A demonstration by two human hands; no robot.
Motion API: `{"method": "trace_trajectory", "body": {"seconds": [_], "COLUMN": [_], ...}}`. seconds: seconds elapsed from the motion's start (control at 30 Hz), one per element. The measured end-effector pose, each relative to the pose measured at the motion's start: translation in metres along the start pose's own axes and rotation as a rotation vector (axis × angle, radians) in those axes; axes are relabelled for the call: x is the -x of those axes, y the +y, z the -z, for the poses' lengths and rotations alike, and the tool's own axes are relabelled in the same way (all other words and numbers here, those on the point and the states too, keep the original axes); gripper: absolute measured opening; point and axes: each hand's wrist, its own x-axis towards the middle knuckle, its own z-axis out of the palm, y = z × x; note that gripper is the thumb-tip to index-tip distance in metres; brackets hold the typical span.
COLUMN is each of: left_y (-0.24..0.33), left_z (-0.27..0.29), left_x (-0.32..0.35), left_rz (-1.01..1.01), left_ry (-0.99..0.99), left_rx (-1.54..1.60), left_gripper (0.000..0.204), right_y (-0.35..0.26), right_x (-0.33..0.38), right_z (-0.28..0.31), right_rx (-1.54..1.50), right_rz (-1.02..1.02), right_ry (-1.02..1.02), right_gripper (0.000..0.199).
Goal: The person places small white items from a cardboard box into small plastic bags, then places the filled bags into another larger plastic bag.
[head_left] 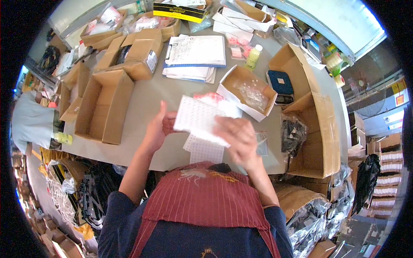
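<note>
A white sheet point(193, 114) with rows of small marks is tilted above the table in front of me. My right hand point(238, 135) grips its right side, the fingers blurred by motion. At the sheet's left edge is my left hand point(160, 127), thumb raised and apart, fingers curled and partly hidden; whether they pinch the edge does not show. Beneath lie more marked sheets point(206, 150) on the table near my body. Red-and-white printed plastic point(208, 97) shows behind the raised sheet. Beyond it, a small open carton point(263, 111) holds clear little bags and small round pieces.
Open cardboard boxes stand left point(104, 105) and right point(314, 142) on the grey table point(146, 96). Papers with a clipboard point(195, 50), a yellow-green bottle point(254, 56) and a dark blue case point(279, 81) lie farther back. Another person point(34, 114) bends at far left.
</note>
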Motion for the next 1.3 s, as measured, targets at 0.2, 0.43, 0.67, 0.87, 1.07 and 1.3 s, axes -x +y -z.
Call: {"method": "trace_trajectory", "body": {"seconds": [0.2,0.43,0.67,0.87,1.07,1.3], "left_y": [0.010,-0.005,0.029,0.001,-0.026,-0.022], "left_z": [-0.007,-0.043,-0.041,-0.043,-0.051,-0.060], "left_x": [0.007,0.018,0.021,0.020,0.010,0.019], "left_rz": [0.106,-0.051,-0.177,-0.039,-0.268,-0.424], "left_ry": [-0.383,-0.513,-0.343,-0.376,-0.248,-0.051], "left_rx": [0.091,-0.550,-0.186,-0.103,-0.382,-0.541], "left_gripper": [0.043,0.044,0.044,0.065,0.058,0.050], "right_y": [-0.019,-0.015,0.003,-0.003,-0.004,-0.004], "right_x": [0.004,-0.025,0.006,0.011,0.013,0.017], "right_z": [-0.008,0.002,-0.008,-0.018,-0.028,-0.046], "right_rx": [-0.059,-0.145,-0.507,-1.156,-1.244,-0.901], "right_rz": [0.017,-0.191,-0.691,-0.860,-0.924,-0.795], "right_ry": [-0.380,-0.269,-0.117,0.132,0.156,0.171], "right_gripper": [0.062,0.091,0.068,0.054,0.050,0.074]}}
